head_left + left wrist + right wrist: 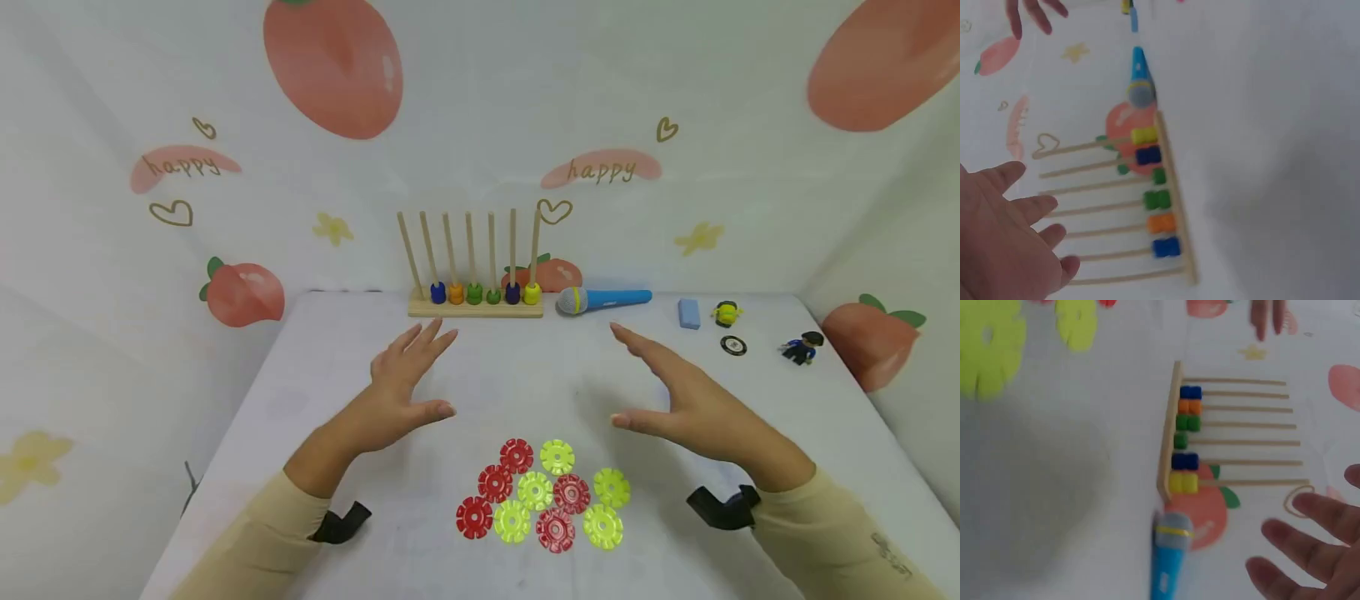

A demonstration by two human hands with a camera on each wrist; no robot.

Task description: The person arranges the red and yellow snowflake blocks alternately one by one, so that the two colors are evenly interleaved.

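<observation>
Head view: left hand (393,400) and right hand (693,408) hang empty over the table (337,350), fingers apart; flat discs (542,497) toward its near edge likely need rim pinches.

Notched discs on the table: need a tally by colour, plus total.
Red notched discs: 5
Yellow-green notched discs: 5
Total: 10
</observation>
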